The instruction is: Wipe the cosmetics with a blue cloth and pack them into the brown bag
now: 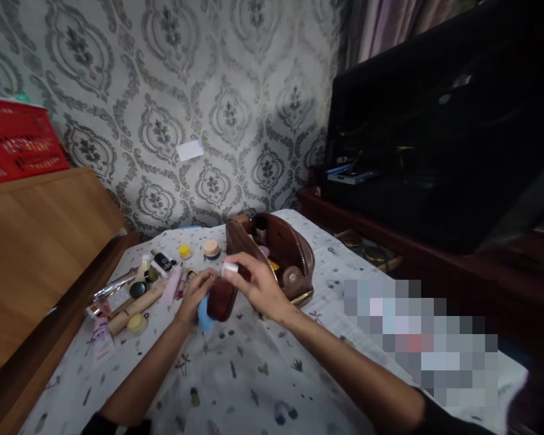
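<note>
A dark red bottle (222, 300) with a white cap (229, 267) is held between my hands above the bed cover. My left hand (196, 295) is closed at the bottle's left side, with something light blue (205, 315), perhaps a cloth, just under it. The fingers of my right hand (262, 286) pinch the white cap. Right behind that hand stands an open brown bag (304, 257), which has a dark-capped bottle (260, 228) and other small items inside. Beyond the bottle are a peach-lidded jar (211, 248) and a small yellow jar (184, 251).
Several cosmetics lie on the left, among them a pink tube (171, 286), a beige tube (136, 306) and a white-purple tube (101, 339). A wooden board (40, 241) borders the left side. A large black screen (435, 145) stands at the right. Patterned wallpaper (229, 115) is behind.
</note>
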A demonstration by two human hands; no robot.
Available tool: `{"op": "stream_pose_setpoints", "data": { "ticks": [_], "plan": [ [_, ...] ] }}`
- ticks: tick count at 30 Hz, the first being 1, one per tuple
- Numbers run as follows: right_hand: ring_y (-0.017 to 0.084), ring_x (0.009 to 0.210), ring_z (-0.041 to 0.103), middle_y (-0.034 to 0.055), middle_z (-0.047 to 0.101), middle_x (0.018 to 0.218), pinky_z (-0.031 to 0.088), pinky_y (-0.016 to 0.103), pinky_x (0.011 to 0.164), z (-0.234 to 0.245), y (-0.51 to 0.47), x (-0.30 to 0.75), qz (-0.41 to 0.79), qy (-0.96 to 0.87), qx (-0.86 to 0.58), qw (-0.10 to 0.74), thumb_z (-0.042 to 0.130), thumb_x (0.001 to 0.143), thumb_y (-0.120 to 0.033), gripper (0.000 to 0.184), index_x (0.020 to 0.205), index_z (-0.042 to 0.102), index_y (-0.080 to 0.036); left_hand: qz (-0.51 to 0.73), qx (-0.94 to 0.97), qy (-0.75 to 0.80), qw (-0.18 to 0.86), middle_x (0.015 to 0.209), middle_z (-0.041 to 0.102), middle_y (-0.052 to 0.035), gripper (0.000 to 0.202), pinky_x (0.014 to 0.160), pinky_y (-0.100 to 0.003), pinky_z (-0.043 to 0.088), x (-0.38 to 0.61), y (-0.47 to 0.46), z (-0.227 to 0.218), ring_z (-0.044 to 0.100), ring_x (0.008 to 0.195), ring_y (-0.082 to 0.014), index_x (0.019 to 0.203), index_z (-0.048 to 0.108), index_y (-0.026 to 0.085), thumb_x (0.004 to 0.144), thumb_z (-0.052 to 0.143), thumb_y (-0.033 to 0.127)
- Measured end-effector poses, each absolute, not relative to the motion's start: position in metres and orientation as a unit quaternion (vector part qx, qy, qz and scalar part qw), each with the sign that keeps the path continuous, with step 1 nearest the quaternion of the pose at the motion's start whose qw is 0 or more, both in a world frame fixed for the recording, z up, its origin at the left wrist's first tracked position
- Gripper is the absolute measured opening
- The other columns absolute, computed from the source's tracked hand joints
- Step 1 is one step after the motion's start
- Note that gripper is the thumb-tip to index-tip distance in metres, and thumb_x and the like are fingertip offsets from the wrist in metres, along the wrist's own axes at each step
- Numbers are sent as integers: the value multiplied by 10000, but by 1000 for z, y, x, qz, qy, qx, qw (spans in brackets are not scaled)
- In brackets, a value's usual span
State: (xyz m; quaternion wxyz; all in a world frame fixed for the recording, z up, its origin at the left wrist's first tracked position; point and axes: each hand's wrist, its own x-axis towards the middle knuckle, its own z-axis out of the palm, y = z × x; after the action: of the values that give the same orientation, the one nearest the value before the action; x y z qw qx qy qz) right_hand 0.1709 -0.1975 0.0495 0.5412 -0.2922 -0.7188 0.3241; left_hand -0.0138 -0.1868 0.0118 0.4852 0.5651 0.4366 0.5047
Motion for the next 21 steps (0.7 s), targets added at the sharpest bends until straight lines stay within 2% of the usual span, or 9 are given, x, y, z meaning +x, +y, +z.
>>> {"op": "stream_pose_setpoints", "data": {
  "ticks": [4, 7, 9, 12, 14, 16, 19, 21],
  "plan": [
    [212, 978, 644, 84, 694, 1038, 491, 338, 877, 71, -182, 196, 286, -707, -308, 569, 586, 906, -387, 282, 1053, 654, -155, 477, 690, 366, 403, 860, 667, -24, 306, 746, -247, 464, 5, -157, 47, 595, 804, -163, 897, 624, 162, 855, 631, 465],
    [194, 910, 643, 73, 694, 1003, 499, 316, 818, 85, -168, 215, 243, -688, -337, 595, 577, 909, -408, 304, 1058, 647, -153, 439, 769, 355, 299, 920, 683, -39, 213, 802, -256, 478, 20, -132, 73, 616, 882, -179, 926, 616, 163, 902, 544, 362],
    [182, 845, 631, 64, 690, 958, 499, 303, 758, 92, -156, 229, 197, -676, -367, 607, 557, 916, -415, 313, 1064, 641, -153, 394, 813, 378, 201, 932, 697, -45, 178, 829, -265, 481, 32, -114, 90, 630, 908, -187, 928, 619, 164, 908, 502, 296],
    [185, 821, 608, 76, 679, 963, 491, 307, 743, 97, -135, 247, 83, -675, -424, 598, 525, 921, -377, 299, 1077, 638, -147, 241, 853, 463, 7, 994, 726, -69, 224, 842, -288, 481, 53, -90, 114, 657, 966, -219, 1009, 665, 181, 919, 472, 251],
    [200, 868, 612, 98, 680, 1011, 486, 321, 802, 98, -121, 255, 16, -691, -470, 549, 507, 921, -311, 272, 1086, 636, -137, 97, 859, 490, -115, 1096, 724, -101, 302, 839, -309, 482, 69, -79, 124, 660, 1040, -249, 1092, 685, 196, 951, 428, 265],
    [225, 951, 623, 127, 684, 1061, 471, 327, 866, 99, -111, 258, -21, -722, -524, 452, 494, 923, -254, 262, 1097, 635, -118, -29, 862, 471, -183, 1161, 711, -138, 352, 831, -322, 483, 84, -70, 130, 655, 1086, -273, 1121, 703, 180, 965, 403, 279],
    [254, 1075, 628, 162, 682, 1148, 459, 318, 916, 102, -103, 254, -44, -766, -584, 264, 468, 937, -198, 282, 1150, 624, -99, -138, 876, 423, -186, 1136, 726, -171, 326, 806, -305, 484, 103, -62, 130, 672, 1055, -278, 1056, 748, 140, 924, 487, 284],
    [266, 1107, 637, 171, 685, 1179, 469, 316, 910, 105, -102, 249, -48, -783, -596, 170, 467, 935, -169, 300, 1186, 615, -102, -181, 881, 404, -167, 1092, 750, -144, 277, 780, -274, 482, 110, -59, 127, 684, 1014, -255, 999, 773, 160, 887, 542, 266]
  ]
}}
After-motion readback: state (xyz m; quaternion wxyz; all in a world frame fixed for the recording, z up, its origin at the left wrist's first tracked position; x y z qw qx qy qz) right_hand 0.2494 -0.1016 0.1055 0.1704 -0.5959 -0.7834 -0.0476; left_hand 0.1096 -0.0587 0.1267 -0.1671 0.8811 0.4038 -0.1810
